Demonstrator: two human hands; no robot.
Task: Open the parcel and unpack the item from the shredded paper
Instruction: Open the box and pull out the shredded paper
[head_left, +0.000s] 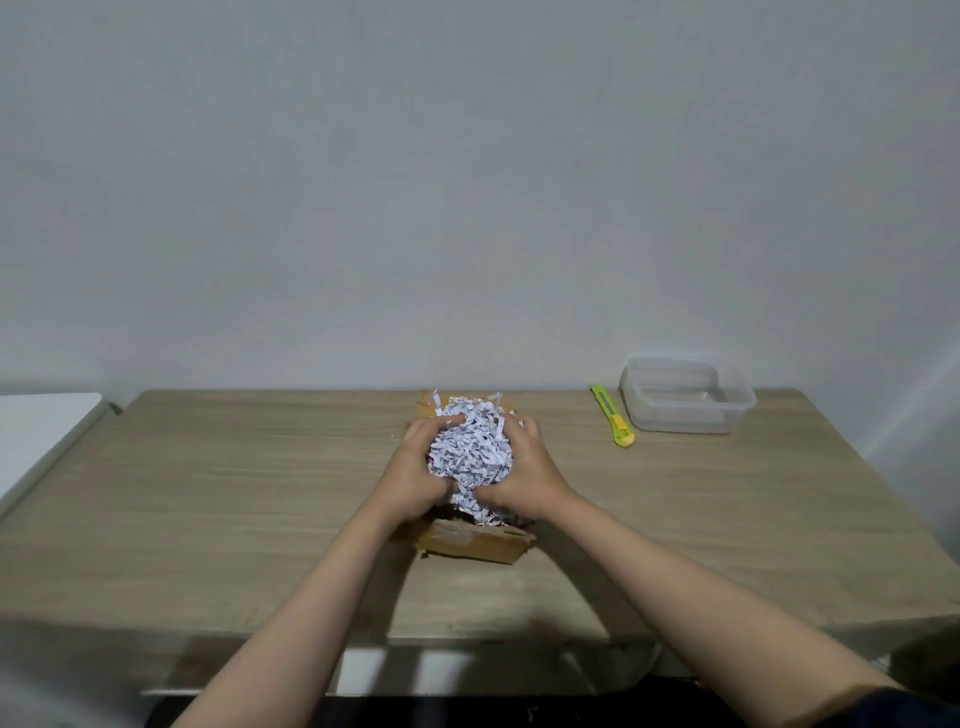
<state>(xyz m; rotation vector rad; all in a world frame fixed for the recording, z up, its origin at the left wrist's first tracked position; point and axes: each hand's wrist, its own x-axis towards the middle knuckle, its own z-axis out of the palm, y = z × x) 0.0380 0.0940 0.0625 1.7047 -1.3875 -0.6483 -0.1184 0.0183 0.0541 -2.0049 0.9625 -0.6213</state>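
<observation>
The brown cardboard parcel (470, 543) already lies open at the middle of the pale wooden table (234, 493), so the unpacking step is in hand. The left hand (415, 478) and right hand (524, 480) curl round a heaped wad of white shredded paper (470, 452) above the box. No item shows yet; the next move likely calls for setting the wad aside and searching the box. Far right, a clear plastic tub (685, 397) looks empty, a yellow-green utility knife (613, 415) just left of it.
</observation>
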